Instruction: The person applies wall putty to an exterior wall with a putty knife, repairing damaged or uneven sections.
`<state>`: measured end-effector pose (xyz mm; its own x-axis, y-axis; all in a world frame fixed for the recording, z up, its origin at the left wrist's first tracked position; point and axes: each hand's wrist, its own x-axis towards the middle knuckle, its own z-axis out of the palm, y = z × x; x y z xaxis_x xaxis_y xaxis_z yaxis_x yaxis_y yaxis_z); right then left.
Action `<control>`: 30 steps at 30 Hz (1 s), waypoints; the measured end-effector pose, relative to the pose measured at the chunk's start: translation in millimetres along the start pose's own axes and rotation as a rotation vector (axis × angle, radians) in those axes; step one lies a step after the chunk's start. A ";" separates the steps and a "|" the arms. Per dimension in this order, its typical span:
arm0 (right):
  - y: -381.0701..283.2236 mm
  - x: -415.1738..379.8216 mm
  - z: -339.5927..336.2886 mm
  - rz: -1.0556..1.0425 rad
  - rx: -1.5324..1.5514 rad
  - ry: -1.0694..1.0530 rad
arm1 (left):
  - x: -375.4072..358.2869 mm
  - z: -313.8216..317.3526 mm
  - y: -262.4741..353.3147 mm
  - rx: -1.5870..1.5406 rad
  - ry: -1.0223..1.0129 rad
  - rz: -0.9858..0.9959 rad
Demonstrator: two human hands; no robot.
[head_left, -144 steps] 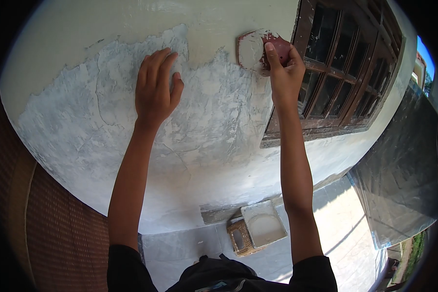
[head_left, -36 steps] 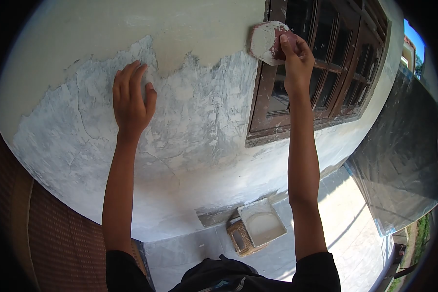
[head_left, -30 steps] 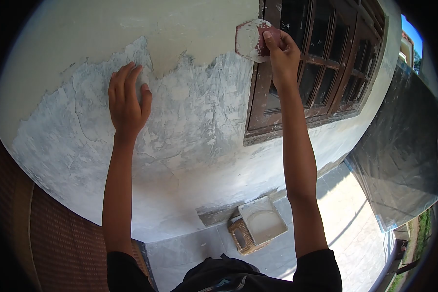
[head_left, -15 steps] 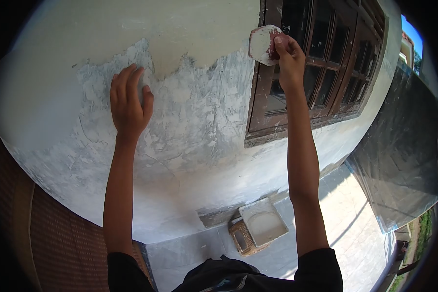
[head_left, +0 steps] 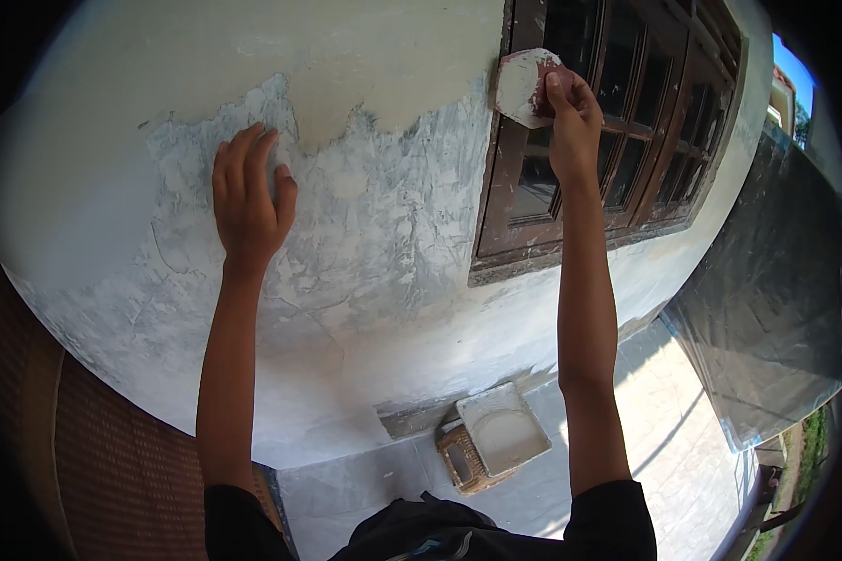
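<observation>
My right hand [head_left: 575,112] grips a reddish-brown flat scraper [head_left: 530,89] coated with white putty, held up in front of the window frame's left edge. The thumb lies on the scraper's near face. My left hand [head_left: 251,192] rests on or just off the patchy wall [head_left: 374,215], its fingers stretched out and the thumb apart, with nothing in it. Grey-white patches cover the wall's lower part, while a smoother cream coat [head_left: 384,56] with a ragged lower edge lies above.
A brown wooden window [head_left: 617,131] with dark panes is at upper right. Below, a square tray of white putty [head_left: 543,439] sits on a woven basket-like crate [head_left: 460,458] on the tiled floor [head_left: 355,486]. Dark sheeting [head_left: 767,299] hangs at right; a brown woven surface [head_left: 131,458] lies at lower left.
My right hand and the scraper have moved slightly right, from the wall's edge further over the window frame. My left hand has hardly moved.
</observation>
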<state>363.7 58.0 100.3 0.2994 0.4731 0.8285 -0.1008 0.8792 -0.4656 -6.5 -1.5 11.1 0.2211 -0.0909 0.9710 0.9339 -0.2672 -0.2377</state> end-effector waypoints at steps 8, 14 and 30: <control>8.1 0.5 4.4 -0.037 -0.181 -0.056 | 0.8 -0.7 -1.9 -0.022 -0.003 0.015; -0.9 -1.9 11.6 -0.037 -0.047 -0.085 | 0.4 0.1 0.4 -0.002 0.005 -0.001; 0.1 6.1 15.4 -0.074 -0.162 -0.218 | 0.2 -0.5 -0.5 -0.010 -0.004 0.003</control>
<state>350.9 61.8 110.1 0.0874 0.4239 0.9015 0.0718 0.8999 -0.4301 -7.1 -1.9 11.4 0.2254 -0.0879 0.9703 0.9302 -0.2768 -0.2411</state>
